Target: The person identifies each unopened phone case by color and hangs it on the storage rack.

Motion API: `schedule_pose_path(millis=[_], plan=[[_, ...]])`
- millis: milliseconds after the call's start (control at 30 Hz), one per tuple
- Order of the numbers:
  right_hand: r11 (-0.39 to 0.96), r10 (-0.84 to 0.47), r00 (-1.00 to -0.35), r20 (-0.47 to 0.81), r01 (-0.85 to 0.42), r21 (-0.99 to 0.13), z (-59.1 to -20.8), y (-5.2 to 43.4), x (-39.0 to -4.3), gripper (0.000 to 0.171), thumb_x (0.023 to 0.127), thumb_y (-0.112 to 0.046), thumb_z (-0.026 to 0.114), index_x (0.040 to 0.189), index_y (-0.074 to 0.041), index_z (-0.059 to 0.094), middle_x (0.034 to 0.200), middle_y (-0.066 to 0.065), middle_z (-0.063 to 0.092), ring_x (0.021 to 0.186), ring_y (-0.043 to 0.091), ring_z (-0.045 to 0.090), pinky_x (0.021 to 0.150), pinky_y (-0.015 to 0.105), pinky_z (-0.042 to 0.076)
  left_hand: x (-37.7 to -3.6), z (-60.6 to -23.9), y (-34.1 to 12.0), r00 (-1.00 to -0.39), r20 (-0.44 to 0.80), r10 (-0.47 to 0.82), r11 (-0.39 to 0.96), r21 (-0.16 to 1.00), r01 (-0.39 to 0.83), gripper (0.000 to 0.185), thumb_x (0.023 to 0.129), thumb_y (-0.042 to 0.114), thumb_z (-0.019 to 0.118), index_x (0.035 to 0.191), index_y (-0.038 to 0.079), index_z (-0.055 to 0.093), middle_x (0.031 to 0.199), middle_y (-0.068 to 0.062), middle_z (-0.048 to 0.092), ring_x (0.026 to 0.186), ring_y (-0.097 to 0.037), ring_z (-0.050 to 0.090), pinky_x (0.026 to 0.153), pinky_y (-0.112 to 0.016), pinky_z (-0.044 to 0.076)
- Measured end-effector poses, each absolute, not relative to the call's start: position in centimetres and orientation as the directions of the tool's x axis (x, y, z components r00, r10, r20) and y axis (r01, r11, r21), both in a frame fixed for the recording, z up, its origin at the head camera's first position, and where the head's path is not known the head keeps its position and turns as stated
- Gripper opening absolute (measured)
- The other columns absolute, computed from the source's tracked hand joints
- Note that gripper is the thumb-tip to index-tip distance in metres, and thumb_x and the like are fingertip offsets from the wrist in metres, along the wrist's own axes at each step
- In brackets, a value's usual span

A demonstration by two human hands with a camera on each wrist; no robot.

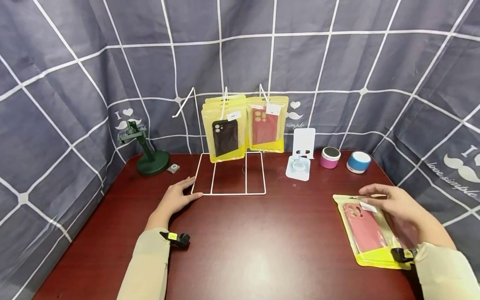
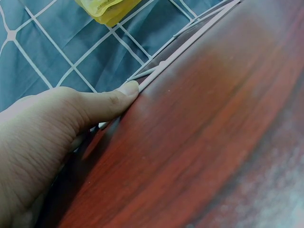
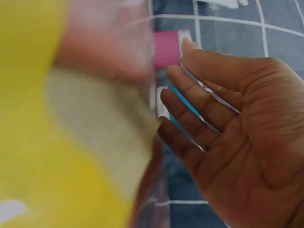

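1. My left hand (image 1: 176,199) lay flat on the red-brown table (image 1: 240,241), with its fingers straight.
2. Its fingertips touched the front left corner of the white wire rack (image 1: 228,192). It held nothing.
3. In the left wrist view, my thumb (image 2: 114,102) pressed right against the thin white wire (image 2: 190,42).
4. My right hand (image 1: 393,206) was over the top of a yellow bag (image 1: 365,233). Its fingers were out and loose, not curled around anything.
5. In the right wrist view my palm (image 3: 247,123) was open, just beside the bag (image 3: 57,118). I could not tell if my fingers touched it.
6. The bag lay flat on the table near the front right edge. It had a pink phone case (image 1: 363,231) inside.
7. More yellow bags hung on the rack at the back. One had a black case (image 1: 225,137) and one had a red case (image 1: 265,127).
8. To the right of the rack stood a white phone stand (image 1: 301,156), a pink speaker (image 1: 330,157) and a blue speaker (image 1: 358,161).
9. A green stand (image 1: 150,156) was at the back left, well apart from my hands.
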State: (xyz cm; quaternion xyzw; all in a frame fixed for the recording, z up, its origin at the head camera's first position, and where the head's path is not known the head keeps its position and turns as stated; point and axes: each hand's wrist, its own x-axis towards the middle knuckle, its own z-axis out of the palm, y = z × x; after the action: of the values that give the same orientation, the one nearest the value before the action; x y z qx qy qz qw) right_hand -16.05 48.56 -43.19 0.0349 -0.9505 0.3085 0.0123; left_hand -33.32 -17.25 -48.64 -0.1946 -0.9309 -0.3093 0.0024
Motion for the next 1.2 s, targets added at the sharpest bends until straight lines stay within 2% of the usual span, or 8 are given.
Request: schedule_pose_path(millis=[133, 300, 367, 567, 667, 833, 1000, 1200], plan=[[0.807, -0.096, -0.995, 0.029, -0.095, -0.583, -44.1, 49.0, -15.7, 0.034, 0.089, -0.026, 0.078, 0.119, -0.012, 0.07, 0.11, 0.006, 0.069, 0.09, 0.005, 0.058, 0.074, 0.019, 0.046, -33.2, -48.7, -17.3, -0.922, 0.132, 0.364, 0.733, 0.57, 0.371, 0.081, 0.086, 0.059, 0.072, 0.149, 0.014, 0.051, 0.154, -0.01, 0.045, 0.145, -0.032, 0.037, 0.115, -0.057, 0.031], [0.802, -0.172, -0.977, 0.127, -0.214, -0.557, -45.0, 48.8, -15.8, 0.033, 0.086, -0.012, 0.079, 0.117, -0.004, 0.07, 0.109, 0.009, 0.066, 0.092, 0.005, 0.054, 0.076, 0.018, 0.042, -33.1, -48.7, -17.4, -0.925, 0.132, 0.357, 0.734, 0.573, 0.365, 0.081, 0.086, 0.059, 0.073, 0.149, 0.014, 0.051, 0.154, -0.011, 0.045, 0.144, -0.033, 0.037, 0.114, -0.057, 0.032], [0.801, -0.191, -0.972, 0.136, -0.235, -0.551, -45.3, 48.7, -15.9, 0.029, 0.087, -0.011, 0.077, 0.114, -0.005, 0.07, 0.106, 0.007, 0.065, 0.09, 0.005, 0.053, 0.075, 0.019, 0.041, -33.1, -48.6, -17.5, -0.926, 0.13, 0.354, 0.732, 0.578, 0.361, 0.081, 0.085, 0.06, 0.072, 0.149, 0.015, 0.051, 0.154, -0.011, 0.045, 0.144, -0.033, 0.038, 0.114, -0.057, 0.032], [0.782, -0.213, -0.976, 0.042, -0.196, -0.592, -45.5, 48.6, -15.9, 0.012, 0.092, -0.01, 0.071, 0.103, -0.011, 0.068, 0.091, -0.003, 0.062, 0.081, 0.004, 0.052, 0.068, 0.022, 0.044, -33.2, -48.8, -17.4, -0.925, 0.137, 0.355, 0.73, 0.577, 0.366, 0.081, 0.085, 0.061, 0.073, 0.149, 0.014, 0.052, 0.154, -0.012, 0.046, 0.144, -0.033, 0.038, 0.114, -0.057, 0.032], [0.777, -0.233, -0.97, 0.069, -0.228, -0.587, -45.6, 48.5, -15.9, 0.009, 0.092, -0.007, 0.07, 0.098, -0.014, 0.068, 0.087, -0.005, 0.062, 0.079, 0.004, 0.052, 0.067, 0.022, 0.042, -33.3, -48.8, -17.3, -0.923, 0.148, 0.356, 0.73, 0.572, 0.374, 0.08, 0.085, 0.059, 0.074, 0.148, 0.014, 0.053, 0.153, -0.012, 0.047, 0.143, -0.033, 0.04, 0.113, -0.057, 0.033], [0.758, -0.224, -0.963, 0.152, -0.27, -0.594, -45.8, 48.1, -15.8, 0.014, 0.093, -0.007, 0.07, 0.091, -0.019, 0.066, 0.083, -0.005, 0.062, 0.077, 0.006, 0.053, 0.065, 0.021, 0.04, -33.2, -48.8, -17.3, -0.924, 0.146, 0.354, 0.733, 0.571, 0.371, 0.081, 0.085, 0.059, 0.073, 0.148, 0.014, 0.053, 0.153, -0.012, 0.047, 0.143, -0.034, 0.039, 0.114, -0.057, 0.033], [0.72, -0.226, -0.951, 0.211, -0.309, -0.621, -45.4, 47.8, -15.9, 0.015, 0.094, -0.002, 0.068, 0.098, -0.016, 0.064, 0.085, 0.0, 0.063, 0.078, 0.009, 0.054, 0.064, 0.022, 0.042, -33.1, -48.7, -17.3, -0.925, 0.139, 0.354, 0.736, 0.569, 0.367, 0.083, 0.084, 0.062, 0.072, 0.149, 0.015, 0.052, 0.154, -0.011, 0.046, 0.144, -0.033, 0.038, 0.114, -0.057, 0.032], [0.626, -0.249, -0.96, 0.132, -0.263, -0.734, -44.7, 47.3, -16.0, 0.01, 0.1, -0.008, 0.062, 0.109, -0.01, 0.061, 0.089, 0.007, 0.067, 0.078, 0.016, 0.06, 0.064, 0.026, 0.047, -33.3, -48.8, -17.3, -0.925, 0.138, 0.354, 0.732, 0.574, 0.366, 0.083, 0.084, 0.062, 0.072, 0.149, 0.015, 0.052, 0.154, -0.009, 0.046, 0.145, -0.032, 0.037, 0.115, -0.057, 0.031]])
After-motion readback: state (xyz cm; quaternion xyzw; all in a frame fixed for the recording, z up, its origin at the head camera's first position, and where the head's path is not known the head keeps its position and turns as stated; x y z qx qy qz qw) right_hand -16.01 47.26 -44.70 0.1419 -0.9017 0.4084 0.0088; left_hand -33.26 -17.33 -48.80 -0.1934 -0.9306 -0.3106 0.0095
